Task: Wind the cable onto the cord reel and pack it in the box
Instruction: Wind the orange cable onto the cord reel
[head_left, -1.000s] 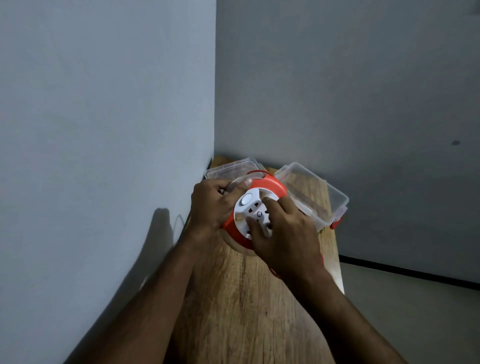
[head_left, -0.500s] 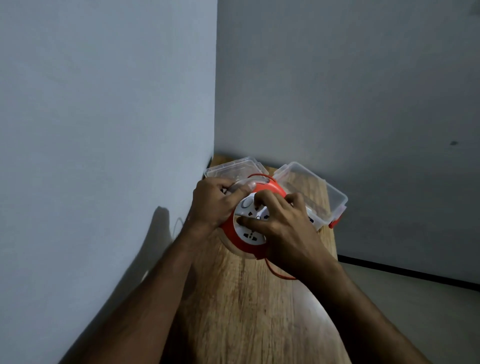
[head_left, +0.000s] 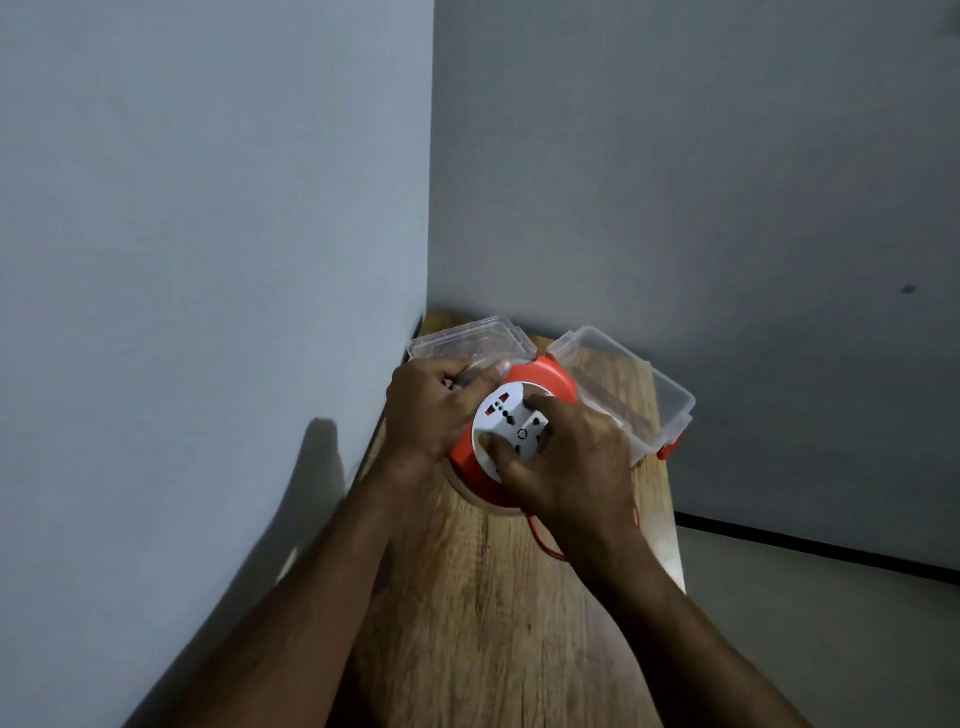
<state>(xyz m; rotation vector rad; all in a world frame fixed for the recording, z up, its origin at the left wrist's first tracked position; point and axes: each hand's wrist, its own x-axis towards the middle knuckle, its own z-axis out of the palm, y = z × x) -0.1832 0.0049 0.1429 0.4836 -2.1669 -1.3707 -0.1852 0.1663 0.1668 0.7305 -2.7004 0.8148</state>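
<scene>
Two walls meet in a corner, and I note the wooden table (head_left: 498, 623) runs lengthwise into it, which fixes everything at the far end where there is little room to slide away.

The clear box (head_left: 636, 395) sits at the back right of the table, open side up, its red latch (head_left: 667, 451) facing the near corner. My reading: it is parked just behind the work so that the last step is a short lift. Its lid (head_left: 467, 338) lies at the back left against the wall, out of the way but in reach.

The cord reel (head_left: 519, 415), orange rim with a white socket face, stands tilted on the table in front of box and lid, face turned up toward the camera.

Left hand (head_left: 431, 405): fingers curled round the reel's upper left rim, thumb along the edge. I judge it the brace that stops the housing from turning.

Right hand (head_left: 566, 462): fingers bent onto the white face, thumb at its lower edge, gripping it, presumably to rotate the hub.

The cable (head_left: 543, 538), thin and orange, trails loose from under the reel beneath the right wrist, so winding is unfinished. How much is left, I cannot tell.
</scene>
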